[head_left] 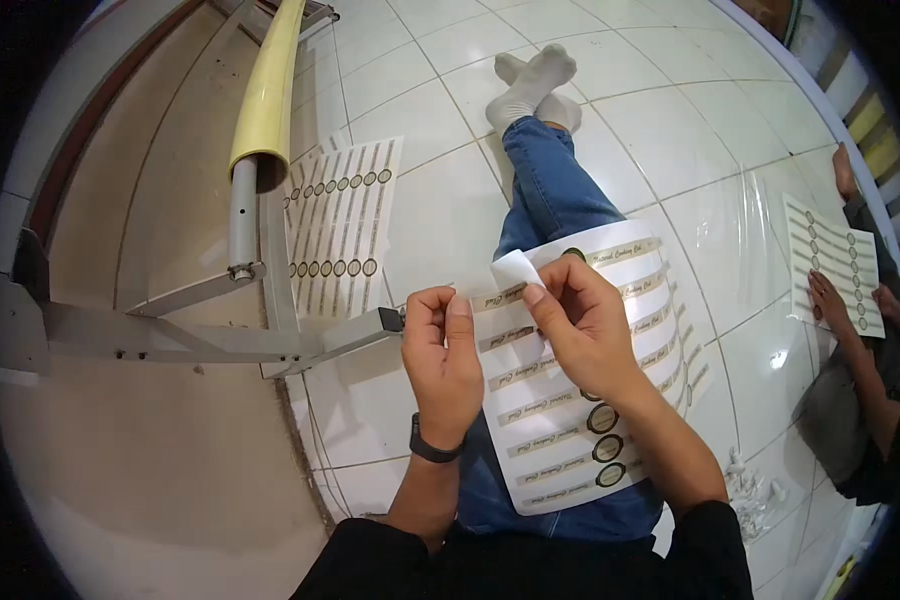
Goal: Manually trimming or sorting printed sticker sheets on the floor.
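A white sheet of label stickers [545,440], printed with tan strips and dark-rimmed ovals, lies across my jeans-covered lap. Its upper left corner is curled up as a white flap [516,270]. My right hand [588,325] pinches the sheet at this flap, thumb pressed near the end of a strip. Just left of the sheet's edge, my left hand [442,355] has its fingers curled and thumb against them; anything in that pinch is too small to make out. A dark band circles my left wrist.
More label sheets [340,230] lie on the tiled floor at left, beside a grey metal frame [170,330] with a yellow roller [268,100]. At right, another person's hand [828,300] rests on a similar sheet [800,235]. Crumpled white scraps [755,495] lie nearby.
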The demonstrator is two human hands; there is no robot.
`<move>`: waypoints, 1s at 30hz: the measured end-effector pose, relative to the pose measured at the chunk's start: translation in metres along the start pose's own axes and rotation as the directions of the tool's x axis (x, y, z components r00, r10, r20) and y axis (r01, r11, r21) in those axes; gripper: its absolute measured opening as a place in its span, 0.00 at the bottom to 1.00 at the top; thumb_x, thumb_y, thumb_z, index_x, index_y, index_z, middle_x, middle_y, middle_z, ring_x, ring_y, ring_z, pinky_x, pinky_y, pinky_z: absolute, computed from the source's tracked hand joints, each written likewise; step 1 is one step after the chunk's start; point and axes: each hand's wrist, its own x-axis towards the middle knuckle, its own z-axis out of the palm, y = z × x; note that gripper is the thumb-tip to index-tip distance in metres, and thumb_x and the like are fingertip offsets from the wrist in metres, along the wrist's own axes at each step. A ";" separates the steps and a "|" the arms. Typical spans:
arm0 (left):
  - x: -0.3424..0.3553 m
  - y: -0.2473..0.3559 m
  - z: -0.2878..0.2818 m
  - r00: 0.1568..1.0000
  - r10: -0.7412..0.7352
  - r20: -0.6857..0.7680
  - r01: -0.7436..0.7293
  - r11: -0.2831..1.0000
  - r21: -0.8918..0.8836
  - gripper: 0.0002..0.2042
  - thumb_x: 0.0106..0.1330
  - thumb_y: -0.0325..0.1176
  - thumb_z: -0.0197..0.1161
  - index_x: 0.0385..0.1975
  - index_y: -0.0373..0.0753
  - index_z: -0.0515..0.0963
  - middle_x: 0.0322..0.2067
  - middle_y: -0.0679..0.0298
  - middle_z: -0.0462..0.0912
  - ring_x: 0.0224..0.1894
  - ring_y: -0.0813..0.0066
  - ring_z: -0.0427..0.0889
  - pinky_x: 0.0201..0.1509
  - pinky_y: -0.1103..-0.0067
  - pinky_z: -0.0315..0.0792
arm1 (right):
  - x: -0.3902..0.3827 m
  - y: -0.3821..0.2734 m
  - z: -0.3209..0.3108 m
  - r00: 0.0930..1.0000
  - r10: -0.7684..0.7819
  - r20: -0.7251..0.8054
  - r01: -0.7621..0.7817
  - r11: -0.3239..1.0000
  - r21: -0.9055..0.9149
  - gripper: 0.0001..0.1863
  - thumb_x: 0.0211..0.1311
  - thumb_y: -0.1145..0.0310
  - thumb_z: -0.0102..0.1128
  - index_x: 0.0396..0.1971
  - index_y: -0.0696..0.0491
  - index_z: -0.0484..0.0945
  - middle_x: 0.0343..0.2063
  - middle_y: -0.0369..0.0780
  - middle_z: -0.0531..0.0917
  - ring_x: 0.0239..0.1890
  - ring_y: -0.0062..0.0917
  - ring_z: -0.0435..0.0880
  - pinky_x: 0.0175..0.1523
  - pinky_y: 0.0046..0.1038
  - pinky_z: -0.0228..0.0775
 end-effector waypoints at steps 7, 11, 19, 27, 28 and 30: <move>-0.003 0.003 0.011 0.996 -0.069 -0.055 0.070 0.997 0.032 0.08 0.72 0.32 0.47 0.44 0.34 0.64 0.32 0.63 0.75 0.34 0.86 0.73 0.37 0.87 0.69 | -0.001 0.004 -0.003 0.969 -0.184 -0.167 0.130 0.949 -0.287 0.07 0.64 0.71 0.54 0.28 0.57 0.70 0.18 0.31 0.71 0.19 0.10 0.64 0.23 0.16 0.58; 0.003 0.004 0.002 0.996 -0.069 -0.065 0.065 0.996 -0.068 0.09 0.72 0.32 0.48 0.44 0.34 0.64 0.31 0.63 0.76 0.32 0.85 0.74 0.36 0.86 0.70 | -0.005 0.001 0.004 0.968 -0.102 -0.230 0.075 0.990 -0.123 0.07 0.67 0.70 0.51 0.32 0.58 0.68 0.15 0.30 0.70 0.18 0.11 0.64 0.24 0.16 0.58; -0.011 0.010 0.015 0.989 -0.008 -0.150 -0.014 0.989 -0.150 0.09 0.72 0.33 0.49 0.42 0.34 0.65 0.36 0.62 0.74 0.38 0.83 0.72 0.44 0.84 0.68 | -0.006 -0.006 0.016 0.912 -0.203 -0.355 0.201 0.979 -0.042 0.07 0.67 0.70 0.51 0.35 0.58 0.67 0.20 0.34 0.72 0.21 0.13 0.70 0.25 0.17 0.64; -0.008 0.002 0.005 0.989 -0.066 -0.134 0.051 0.992 -0.115 0.09 0.72 0.33 0.48 0.42 0.33 0.64 0.32 0.62 0.76 0.34 0.85 0.73 0.39 0.86 0.69 | -0.017 -0.031 0.000 0.989 0.120 -0.088 -0.117 0.992 0.036 0.11 0.62 0.70 0.54 0.40 0.59 0.69 0.32 0.37 0.74 0.24 0.13 0.73 0.24 0.16 0.64; -0.008 0.004 0.005 0.988 -0.068 -0.135 0.053 0.992 -0.116 0.09 0.72 0.33 0.48 0.42 0.33 0.64 0.32 0.62 0.76 0.34 0.85 0.73 0.39 0.86 0.69 | -0.015 -0.034 -0.004 0.978 0.203 -0.045 -0.191 0.961 0.198 0.13 0.63 0.68 0.54 0.43 0.59 0.68 0.34 0.37 0.73 0.25 0.13 0.73 0.25 0.15 0.64; -0.008 0.007 0.006 0.985 -0.080 -0.153 0.068 0.994 -0.085 0.09 0.72 0.33 0.48 0.43 0.33 0.64 0.30 0.62 0.77 0.32 0.85 0.73 0.36 0.87 0.69 | -0.016 -0.030 -0.003 0.962 0.269 -0.046 -0.243 0.922 0.302 0.19 0.63 0.65 0.51 0.50 0.58 0.64 0.38 0.39 0.73 0.26 0.17 0.75 0.26 0.15 0.66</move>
